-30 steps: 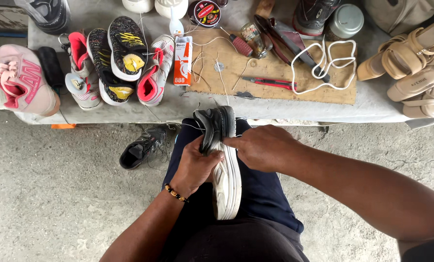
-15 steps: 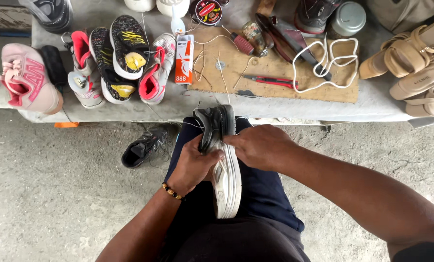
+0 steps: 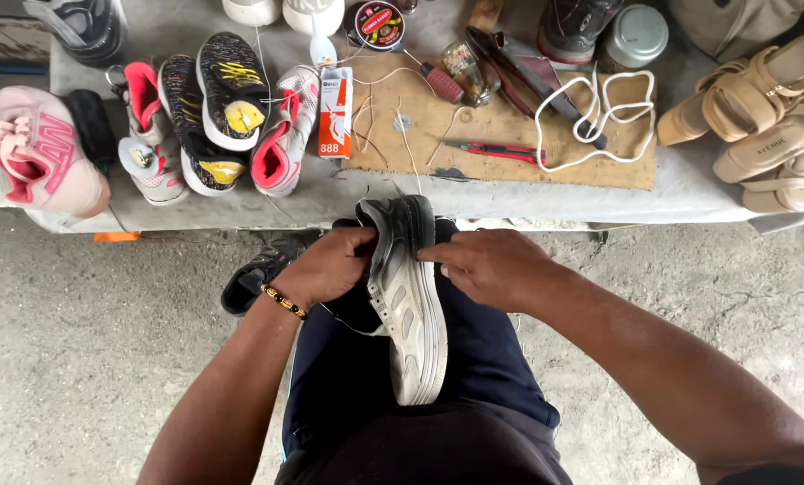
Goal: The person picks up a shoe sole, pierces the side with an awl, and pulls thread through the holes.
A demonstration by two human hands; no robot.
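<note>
both hands clamp a grey sneaker [image 3: 406, 305] on the lap, below the table [image 3: 510, 202]. left hand [image 3: 330, 265] pinches the upper, right hand [image 3: 483, 265] presses the sole edge. best to keep the seam squeezed evenly between both grips.

Two hands [image 3: 330, 268], one grey sneaker [image 3: 408, 305]

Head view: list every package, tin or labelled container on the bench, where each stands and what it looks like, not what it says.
Small carton: upright rectangle, orange and white, at the left edge of the brown board, beside the sneakers.
Round tin: dark lid with red and yellow label, at the bench's far edge.
Grey lidded can: round, plain metal-grey top, far right of the board.
Small glass jar: clear, lying on the board near the pliers.
</note>
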